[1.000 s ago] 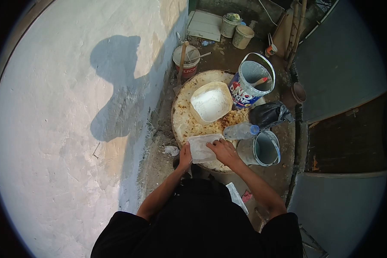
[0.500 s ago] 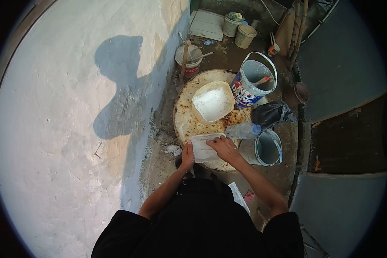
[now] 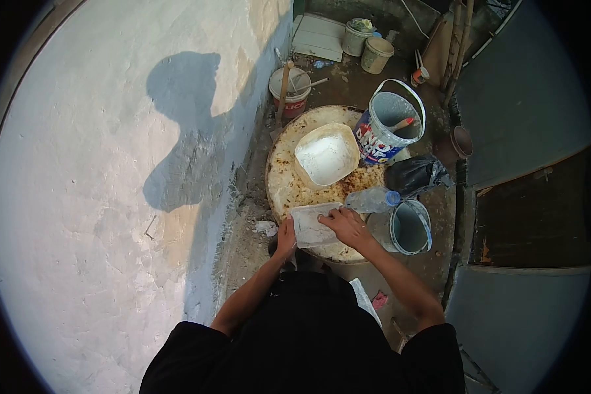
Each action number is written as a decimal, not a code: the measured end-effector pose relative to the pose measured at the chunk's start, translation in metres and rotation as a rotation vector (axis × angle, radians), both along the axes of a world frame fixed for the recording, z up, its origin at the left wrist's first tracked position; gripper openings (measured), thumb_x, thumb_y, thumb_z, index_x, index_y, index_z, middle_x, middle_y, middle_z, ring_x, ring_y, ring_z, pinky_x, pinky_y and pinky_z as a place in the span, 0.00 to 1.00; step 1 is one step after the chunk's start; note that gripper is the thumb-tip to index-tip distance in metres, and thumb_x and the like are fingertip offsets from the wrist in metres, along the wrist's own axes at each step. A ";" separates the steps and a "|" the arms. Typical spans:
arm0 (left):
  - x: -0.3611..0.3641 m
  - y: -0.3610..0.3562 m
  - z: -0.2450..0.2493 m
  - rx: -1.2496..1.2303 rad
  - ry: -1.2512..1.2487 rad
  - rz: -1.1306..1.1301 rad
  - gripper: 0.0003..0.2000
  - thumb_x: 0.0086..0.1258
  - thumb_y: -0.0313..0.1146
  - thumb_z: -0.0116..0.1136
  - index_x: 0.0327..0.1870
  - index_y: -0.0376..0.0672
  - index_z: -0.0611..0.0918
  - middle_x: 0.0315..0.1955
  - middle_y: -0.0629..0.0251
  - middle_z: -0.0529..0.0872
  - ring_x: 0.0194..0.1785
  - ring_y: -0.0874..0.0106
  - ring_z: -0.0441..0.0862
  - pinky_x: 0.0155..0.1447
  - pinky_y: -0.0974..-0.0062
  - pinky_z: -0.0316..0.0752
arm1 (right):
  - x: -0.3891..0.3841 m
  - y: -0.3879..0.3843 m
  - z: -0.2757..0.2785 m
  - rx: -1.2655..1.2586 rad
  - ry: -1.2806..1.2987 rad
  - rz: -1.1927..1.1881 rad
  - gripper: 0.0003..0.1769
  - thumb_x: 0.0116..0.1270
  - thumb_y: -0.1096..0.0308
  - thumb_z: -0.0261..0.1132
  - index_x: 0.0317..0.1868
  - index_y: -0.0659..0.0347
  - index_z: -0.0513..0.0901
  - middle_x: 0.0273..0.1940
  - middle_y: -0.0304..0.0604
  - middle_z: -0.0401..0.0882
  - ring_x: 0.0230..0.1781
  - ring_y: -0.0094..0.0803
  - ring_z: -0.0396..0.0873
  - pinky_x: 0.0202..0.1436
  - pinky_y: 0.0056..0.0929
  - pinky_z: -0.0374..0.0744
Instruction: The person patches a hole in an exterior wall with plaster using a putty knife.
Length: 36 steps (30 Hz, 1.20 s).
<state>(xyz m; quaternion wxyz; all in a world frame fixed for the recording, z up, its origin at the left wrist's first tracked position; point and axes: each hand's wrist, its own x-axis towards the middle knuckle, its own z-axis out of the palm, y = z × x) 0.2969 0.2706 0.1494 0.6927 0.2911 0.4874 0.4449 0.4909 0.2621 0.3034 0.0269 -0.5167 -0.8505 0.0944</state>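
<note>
A shallow, whitish translucent plastic container (image 3: 306,226) is held over the near edge of a round, rust-stained tabletop (image 3: 284,180). My left hand (image 3: 286,238) grips its left side. My right hand (image 3: 347,227) is closed at its right side, with the thumb reaching over the inside and the fingers by the far rim. Beyond the container sits a bowl (image 3: 350,152) of white powder. A clear plastic bottle (image 3: 369,200) with a blue cap lies just right of my right hand.
A paint bucket (image 3: 376,139) with a brush handle inside stands at the table's right. A black plastic bag (image 3: 407,176) and another bucket (image 3: 381,231) are nearer. The plastered wall (image 3: 111,164) rises on the left, with a tool-filled bucket (image 3: 294,105) beside it.
My right hand has shifted very slightly at the container's right side. Both hands keep hold of the container, and the things on the table stay put.
</note>
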 end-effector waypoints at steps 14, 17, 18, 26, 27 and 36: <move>0.000 0.001 0.015 -0.014 -0.011 -0.023 0.25 0.82 0.50 0.38 0.47 0.34 0.78 0.38 0.64 0.81 0.43 0.76 0.75 0.51 0.76 0.72 | -0.006 -0.013 -0.003 -0.073 0.024 0.110 0.15 0.65 0.71 0.54 0.52 0.48 0.75 0.41 0.45 0.80 0.44 0.46 0.80 0.49 0.41 0.80; 0.000 0.000 0.001 0.032 0.027 -0.020 0.25 0.82 0.50 0.38 0.48 0.34 0.78 0.39 0.64 0.81 0.43 0.76 0.75 0.51 0.77 0.72 | 0.004 0.000 -0.004 -0.015 0.063 -0.061 0.16 0.65 0.72 0.54 0.53 0.47 0.75 0.41 0.43 0.80 0.43 0.45 0.79 0.51 0.41 0.79; 0.001 -0.001 0.006 0.034 0.035 -0.015 0.25 0.82 0.50 0.38 0.48 0.34 0.78 0.39 0.64 0.81 0.43 0.77 0.75 0.51 0.77 0.72 | 0.003 0.003 -0.005 -0.030 0.043 -0.051 0.18 0.64 0.73 0.55 0.54 0.47 0.76 0.42 0.43 0.80 0.44 0.45 0.79 0.51 0.40 0.79; 0.000 -0.001 0.021 -0.029 -0.092 0.000 0.23 0.82 0.49 0.37 0.45 0.36 0.77 0.38 0.65 0.81 0.43 0.77 0.76 0.49 0.76 0.73 | -0.014 -0.023 -0.026 -0.040 -0.033 0.115 0.17 0.65 0.72 0.55 0.54 0.47 0.76 0.44 0.43 0.79 0.45 0.44 0.78 0.52 0.42 0.79; 0.001 0.000 0.022 -0.036 -0.112 0.007 0.23 0.82 0.49 0.37 0.45 0.36 0.77 0.38 0.65 0.81 0.43 0.77 0.76 0.49 0.76 0.73 | -0.016 -0.028 -0.018 -0.053 -0.065 0.127 0.16 0.66 0.70 0.55 0.54 0.46 0.77 0.45 0.42 0.78 0.46 0.44 0.78 0.55 0.41 0.78; 0.003 0.000 0.015 -0.032 -0.098 0.023 0.24 0.82 0.50 0.38 0.47 0.35 0.78 0.39 0.65 0.81 0.42 0.77 0.76 0.49 0.75 0.74 | -0.019 -0.062 -0.027 0.045 0.010 -0.111 0.19 0.63 0.70 0.58 0.54 0.45 0.79 0.55 0.39 0.78 0.54 0.40 0.77 0.58 0.43 0.74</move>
